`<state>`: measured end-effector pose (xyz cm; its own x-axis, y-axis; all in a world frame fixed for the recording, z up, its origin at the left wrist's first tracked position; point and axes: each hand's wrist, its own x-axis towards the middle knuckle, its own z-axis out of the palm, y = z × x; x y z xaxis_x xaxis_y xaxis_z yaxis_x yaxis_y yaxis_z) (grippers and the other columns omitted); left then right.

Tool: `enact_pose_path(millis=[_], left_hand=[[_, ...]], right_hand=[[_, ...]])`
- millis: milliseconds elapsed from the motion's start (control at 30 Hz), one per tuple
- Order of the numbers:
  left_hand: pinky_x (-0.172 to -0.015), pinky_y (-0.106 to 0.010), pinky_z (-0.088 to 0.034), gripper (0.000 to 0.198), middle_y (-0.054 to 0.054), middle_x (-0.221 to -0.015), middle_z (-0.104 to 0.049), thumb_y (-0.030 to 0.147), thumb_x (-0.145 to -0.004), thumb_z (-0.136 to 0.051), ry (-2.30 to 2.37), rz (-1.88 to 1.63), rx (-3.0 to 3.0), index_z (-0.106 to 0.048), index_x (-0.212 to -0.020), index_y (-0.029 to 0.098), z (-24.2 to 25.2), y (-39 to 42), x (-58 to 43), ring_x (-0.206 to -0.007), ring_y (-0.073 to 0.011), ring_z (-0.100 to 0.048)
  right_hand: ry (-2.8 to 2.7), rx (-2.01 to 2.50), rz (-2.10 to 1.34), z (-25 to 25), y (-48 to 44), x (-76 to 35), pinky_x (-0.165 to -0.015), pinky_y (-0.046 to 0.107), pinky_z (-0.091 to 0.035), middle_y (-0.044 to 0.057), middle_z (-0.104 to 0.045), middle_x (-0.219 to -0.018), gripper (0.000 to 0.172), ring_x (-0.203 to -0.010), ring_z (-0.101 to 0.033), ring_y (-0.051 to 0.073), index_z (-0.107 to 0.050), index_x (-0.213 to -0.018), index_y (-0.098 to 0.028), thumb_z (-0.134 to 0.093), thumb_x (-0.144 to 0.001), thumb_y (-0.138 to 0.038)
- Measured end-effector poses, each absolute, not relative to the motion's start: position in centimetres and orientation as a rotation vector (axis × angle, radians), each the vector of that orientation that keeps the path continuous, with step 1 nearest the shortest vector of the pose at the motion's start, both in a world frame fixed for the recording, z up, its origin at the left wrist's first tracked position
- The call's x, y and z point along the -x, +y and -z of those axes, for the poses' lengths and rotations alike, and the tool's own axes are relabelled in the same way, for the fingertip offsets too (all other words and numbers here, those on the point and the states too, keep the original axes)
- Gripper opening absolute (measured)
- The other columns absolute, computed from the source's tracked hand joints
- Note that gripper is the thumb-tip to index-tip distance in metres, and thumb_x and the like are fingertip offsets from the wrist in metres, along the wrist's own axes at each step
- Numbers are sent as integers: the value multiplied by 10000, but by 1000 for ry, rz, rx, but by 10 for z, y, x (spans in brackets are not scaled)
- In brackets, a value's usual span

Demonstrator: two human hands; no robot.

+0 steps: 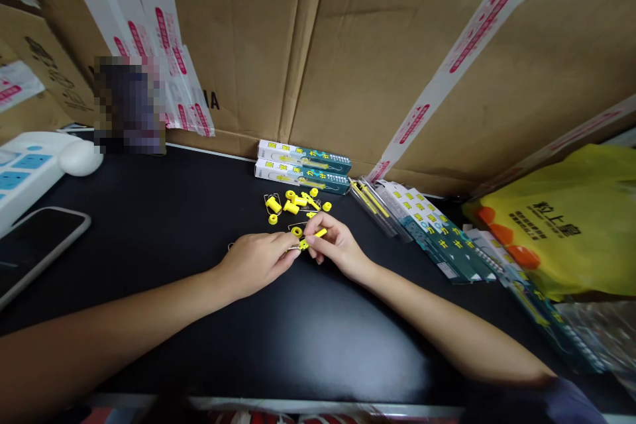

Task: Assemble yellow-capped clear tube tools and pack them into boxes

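Observation:
Over the black table, my left hand (258, 262) is closed in a pinch on a thin metal piece (294, 248) that looks like a spring. My right hand (338, 245) pinches a slim yellow plastic part (320, 234), one end of which pokes out above the fingers. Its other end meets the metal piece between both hands; whether they are joined is too small to tell. Just beyond the fingertips lie several loose yellow parts, including a flanged plug (273, 205) and a ring (297, 232), among bent wire hooks (267, 197).
Two printed boxes (302, 175) lie against the cardboard wall (238, 33). Clear tubes (380, 205), flat cartons (437, 235) and a yellow bag (561, 225) line the right. A phone (40, 245) and a power strip (30, 162) lie left. The black table (308, 344) has a pale front edge.

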<state>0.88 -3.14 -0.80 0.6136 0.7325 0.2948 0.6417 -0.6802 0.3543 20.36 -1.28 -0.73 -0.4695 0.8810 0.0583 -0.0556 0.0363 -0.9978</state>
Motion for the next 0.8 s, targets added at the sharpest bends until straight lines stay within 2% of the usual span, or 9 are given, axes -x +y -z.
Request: enact_pose_path(millis=[200, 467, 800], left_hand=[[-649, -245, -434, 212, -1, -863, -671, 266, -956, -375, 1102, -649, -2580, -567, -914, 188, 8, -32, -8, -750, -147, -650], [-514, -241, -320, 192, 25, -672, -624, 221, -919, -386, 1175, -605, -2621, -518, -783, 190, 2, -32, -9, -580, -129, -596], [-545, -249, -356, 283, 7, -697, -633, 276, -962, -296, 1173, -481, -2705, -509, -795, 191, 1, -31, -7, -638, -153, -621]], right_hand=[[-1511, 800, -1663, 7, -13, -205, -421, 161, -388, -61, -563, -553, 200, -429, -456, 50, -529, -855, -171, -651, -821, -326], [-1448, 697, -1768, 11, -13, -205, -461, 176, -402, -28, -635, -647, 201, -447, -502, 50, -540, -862, -165, -659, -822, -323], [-1296, 758, -1730, 10, -12, -204, -391, 163, -400, -69, -592, -536, 194, -374, -433, 45, -524, -868, -189, -666, -811, -308]])
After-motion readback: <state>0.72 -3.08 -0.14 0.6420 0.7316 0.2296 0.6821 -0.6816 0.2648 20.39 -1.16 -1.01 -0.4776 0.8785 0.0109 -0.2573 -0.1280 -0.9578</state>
